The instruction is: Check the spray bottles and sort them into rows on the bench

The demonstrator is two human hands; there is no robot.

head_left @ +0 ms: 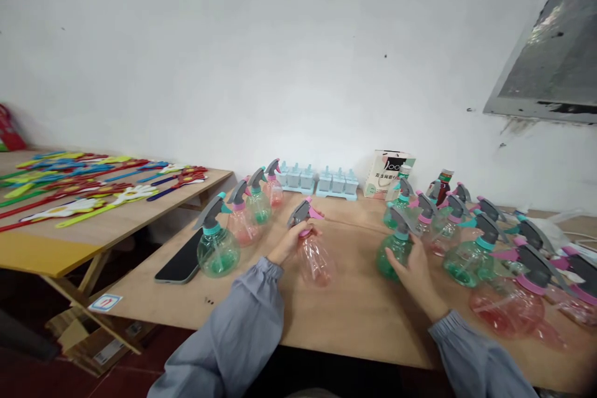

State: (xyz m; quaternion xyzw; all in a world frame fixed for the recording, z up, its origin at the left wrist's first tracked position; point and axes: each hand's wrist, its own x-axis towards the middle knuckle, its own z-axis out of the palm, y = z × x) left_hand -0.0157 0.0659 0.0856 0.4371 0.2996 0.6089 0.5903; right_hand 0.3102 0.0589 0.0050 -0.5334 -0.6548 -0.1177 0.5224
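My left hand (295, 241) is closed round the neck of a pink spray bottle (317, 264), just under its grey and pink trigger head. The bottle leans slightly over the middle of the table. My right hand (416, 267) grips a green spray bottle (388, 255) from its right side, thumb across the front and the other fingers mostly hidden behind. Left of my left hand, a row of spray bottles runs back from a green spray bottle (218, 254). Close to my right wrist stand more bottles, among them a green one (469, 261) and a pink one (506, 308).
A black phone (180, 258) lies at the table's left edge. Light blue popsicle molds (336, 183) and a printed paper bag (385, 171) stand along the wall. Another table (69, 255) at left holds colorful hand-shaped clappers (135, 194). A dark red bottle (444, 188) is at back right.
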